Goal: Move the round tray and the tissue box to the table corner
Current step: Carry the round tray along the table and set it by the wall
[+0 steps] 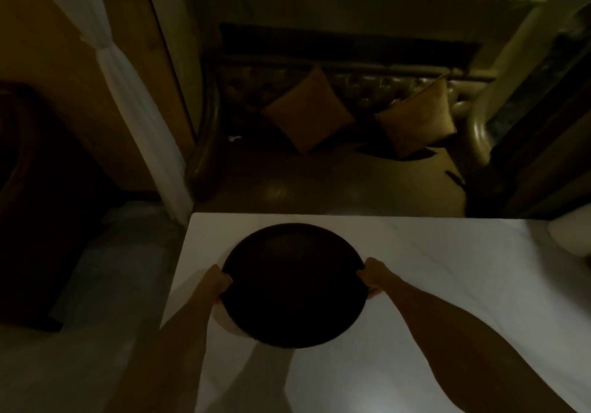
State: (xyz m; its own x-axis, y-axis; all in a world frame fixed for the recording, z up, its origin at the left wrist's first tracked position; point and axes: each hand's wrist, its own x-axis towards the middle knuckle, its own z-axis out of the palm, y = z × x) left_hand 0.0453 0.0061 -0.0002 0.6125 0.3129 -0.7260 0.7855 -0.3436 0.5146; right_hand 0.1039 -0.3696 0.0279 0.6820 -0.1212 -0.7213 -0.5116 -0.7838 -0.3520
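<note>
Round tray [292, 288]: dark, near-black disc with a shallow raised rim, matte, inner surface too dim to read. It sits over the far left part of the table [431, 268], close to that corner; whether it rests on the top or is lifted slightly cannot be told, though a pale shadow shows below its near edge.

Left hand [219, 284] is closed on the tray's left rim, fingers curled over the edge. Right hand [372, 273] is closed on the right rim in the same way. Both forearms bare, reaching in from the near side of the tray.

Table: white, smooth, glossy, faint grey veining like marble, square corner beyond the tray to the left.

A pale object [572, 233] lies far to the tray's right at the frame edge; blurred, identity unclear.

Beyond the tray, past the table edge: dark tufted sofa [351, 93] with two tan square cushions [308, 113]. Left of the tray, a white curtain [128, 93] hangs down to the floor. Lighting low, frame soft
</note>
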